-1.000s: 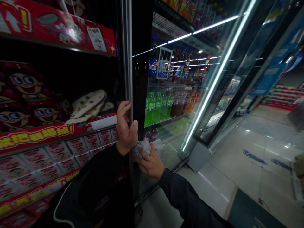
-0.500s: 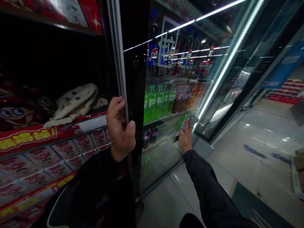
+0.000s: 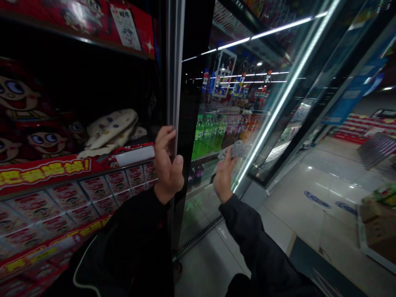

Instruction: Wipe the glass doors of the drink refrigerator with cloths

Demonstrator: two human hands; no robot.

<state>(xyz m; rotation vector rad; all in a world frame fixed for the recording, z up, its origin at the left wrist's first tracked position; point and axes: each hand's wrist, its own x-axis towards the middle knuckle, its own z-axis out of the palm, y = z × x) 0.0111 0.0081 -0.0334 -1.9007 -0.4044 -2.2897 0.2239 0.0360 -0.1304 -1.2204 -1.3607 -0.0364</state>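
My left hand (image 3: 167,163) is wrapped round the metal edge of an open glass cooler door (image 3: 177,82), fingers curled on the frame. My right hand (image 3: 223,175) presses a crumpled grey-white cloth (image 3: 233,149) flat against the glass pane (image 3: 216,123) of that door, about mid-height. Behind the glass stand green soda bottles (image 3: 207,136) and darker bottles on a shelf. Both arms wear dark sleeves.
A red snack shelf (image 3: 71,169) with cartoon faces and boxed goods fills the left. A spotted cloth (image 3: 111,128) lies on it. More cooler doors (image 3: 309,95) run off to the right. Cardboard boxes (image 3: 377,214) sit on the shiny tiled floor at far right.
My right hand with the cloth swept from low by my left hand out to the right across the glass, then came back left and higher. My left hand kept its grip on the door edge.
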